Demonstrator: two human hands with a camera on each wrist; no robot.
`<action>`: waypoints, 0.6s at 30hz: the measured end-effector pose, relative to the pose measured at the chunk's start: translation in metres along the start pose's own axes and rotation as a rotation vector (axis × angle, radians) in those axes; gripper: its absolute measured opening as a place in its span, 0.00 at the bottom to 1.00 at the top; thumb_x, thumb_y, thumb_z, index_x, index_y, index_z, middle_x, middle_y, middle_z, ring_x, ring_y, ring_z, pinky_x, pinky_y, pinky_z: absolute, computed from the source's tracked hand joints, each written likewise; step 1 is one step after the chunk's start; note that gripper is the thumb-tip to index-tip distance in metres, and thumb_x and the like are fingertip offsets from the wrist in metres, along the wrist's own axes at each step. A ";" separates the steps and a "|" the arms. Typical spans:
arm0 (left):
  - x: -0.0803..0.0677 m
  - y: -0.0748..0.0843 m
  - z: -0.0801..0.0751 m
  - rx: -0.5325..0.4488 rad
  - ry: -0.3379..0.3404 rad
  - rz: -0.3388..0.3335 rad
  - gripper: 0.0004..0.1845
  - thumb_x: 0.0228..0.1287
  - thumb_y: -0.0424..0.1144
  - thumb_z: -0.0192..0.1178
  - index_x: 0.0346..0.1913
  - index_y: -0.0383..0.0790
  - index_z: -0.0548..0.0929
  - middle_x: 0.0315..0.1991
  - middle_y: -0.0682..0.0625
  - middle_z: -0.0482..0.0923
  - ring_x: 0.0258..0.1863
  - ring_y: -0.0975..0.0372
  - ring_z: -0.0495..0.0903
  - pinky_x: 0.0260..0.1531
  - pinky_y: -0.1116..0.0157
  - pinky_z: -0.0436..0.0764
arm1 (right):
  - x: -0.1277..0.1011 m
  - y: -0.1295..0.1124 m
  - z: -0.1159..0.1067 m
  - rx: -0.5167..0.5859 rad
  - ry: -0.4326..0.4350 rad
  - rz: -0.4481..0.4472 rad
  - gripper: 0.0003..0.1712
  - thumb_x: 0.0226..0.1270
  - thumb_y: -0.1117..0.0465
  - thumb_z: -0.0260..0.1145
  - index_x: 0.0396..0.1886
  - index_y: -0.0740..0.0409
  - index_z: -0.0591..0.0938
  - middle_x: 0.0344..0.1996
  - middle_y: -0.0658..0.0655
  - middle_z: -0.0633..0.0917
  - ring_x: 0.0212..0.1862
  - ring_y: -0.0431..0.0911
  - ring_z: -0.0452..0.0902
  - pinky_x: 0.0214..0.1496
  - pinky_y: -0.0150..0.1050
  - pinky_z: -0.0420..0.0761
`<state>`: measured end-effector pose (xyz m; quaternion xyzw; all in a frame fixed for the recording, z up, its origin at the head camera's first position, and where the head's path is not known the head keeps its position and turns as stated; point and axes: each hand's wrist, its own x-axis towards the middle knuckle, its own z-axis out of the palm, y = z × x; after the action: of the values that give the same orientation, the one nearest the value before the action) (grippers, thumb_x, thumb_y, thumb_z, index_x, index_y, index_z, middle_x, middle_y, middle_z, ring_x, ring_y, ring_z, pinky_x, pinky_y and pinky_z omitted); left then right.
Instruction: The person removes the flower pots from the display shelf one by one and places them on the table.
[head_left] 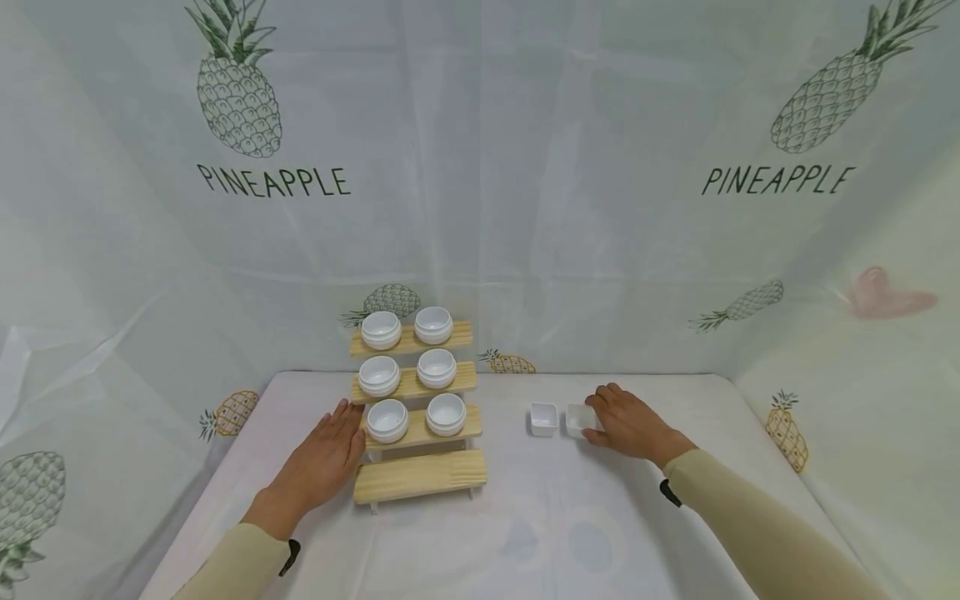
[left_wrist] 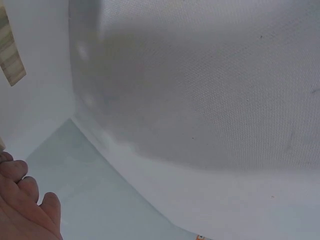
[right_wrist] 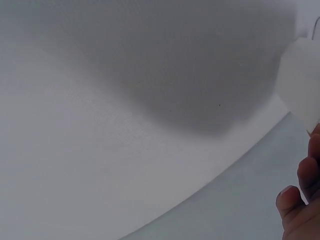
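Note:
My left hand (head_left: 318,458) lies along the left side of a stepped wooden stand (head_left: 420,477), its fingers fairly straight and the tips by the second step from the bottom. Small round white bowls (head_left: 387,421) stand in pairs on the upper steps, while the lowest step is bare. To the right, my right hand (head_left: 630,421) holds a small square white cup (head_left: 578,421) between thumb and fingers. A matching square cup (head_left: 543,419) sits just left of it. In the right wrist view, the held cup (right_wrist: 300,80) shows beyond the fingertips, partly cut off by the frame.
The table (head_left: 525,492) has a pale cloth over it. Behind and at both sides hang white sheets (head_left: 525,208) printed with pineapples, reaching down to the table's edges. The tall stand occupies the left half of the table.

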<state>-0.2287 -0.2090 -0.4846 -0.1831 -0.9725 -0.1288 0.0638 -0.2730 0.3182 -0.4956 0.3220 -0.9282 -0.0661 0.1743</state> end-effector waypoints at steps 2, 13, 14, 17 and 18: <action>-0.001 -0.001 0.000 -0.001 0.003 0.000 0.33 0.89 0.49 0.35 0.79 0.25 0.62 0.80 0.34 0.62 0.82 0.40 0.56 0.80 0.40 0.61 | 0.003 -0.001 -0.002 0.028 -0.036 0.013 0.26 0.65 0.47 0.77 0.49 0.64 0.84 0.39 0.55 0.82 0.41 0.49 0.73 0.46 0.44 0.82; 0.000 -0.002 0.001 0.001 0.012 0.008 0.33 0.89 0.49 0.35 0.79 0.25 0.63 0.80 0.34 0.62 0.82 0.40 0.57 0.80 0.41 0.61 | 0.012 -0.005 -0.005 0.056 -0.101 0.032 0.26 0.67 0.47 0.76 0.52 0.64 0.84 0.41 0.55 0.83 0.44 0.49 0.76 0.49 0.46 0.84; 0.000 -0.003 0.002 0.003 0.014 0.008 0.32 0.89 0.49 0.35 0.79 0.25 0.63 0.80 0.34 0.62 0.82 0.40 0.57 0.80 0.41 0.62 | 0.012 -0.005 -0.005 0.055 -0.102 0.032 0.26 0.67 0.47 0.76 0.52 0.64 0.84 0.41 0.55 0.83 0.45 0.49 0.76 0.49 0.46 0.84; 0.000 -0.002 0.002 0.001 0.014 0.010 0.32 0.89 0.48 0.36 0.79 0.26 0.62 0.80 0.34 0.62 0.82 0.40 0.57 0.80 0.41 0.62 | 0.014 -0.006 -0.003 0.047 -0.104 0.029 0.26 0.66 0.47 0.76 0.52 0.63 0.84 0.42 0.55 0.84 0.45 0.49 0.77 0.50 0.46 0.85; 0.000 -0.002 0.003 -0.002 0.015 0.010 0.32 0.89 0.48 0.36 0.79 0.26 0.62 0.80 0.34 0.62 0.82 0.40 0.57 0.80 0.41 0.62 | 0.014 -0.006 -0.003 0.045 -0.105 0.029 0.26 0.66 0.47 0.76 0.52 0.64 0.85 0.42 0.55 0.84 0.45 0.49 0.77 0.50 0.46 0.85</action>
<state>-0.2295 -0.2104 -0.4879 -0.1868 -0.9711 -0.1306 0.0713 -0.2784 0.3047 -0.4906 0.3083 -0.9420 -0.0594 0.1190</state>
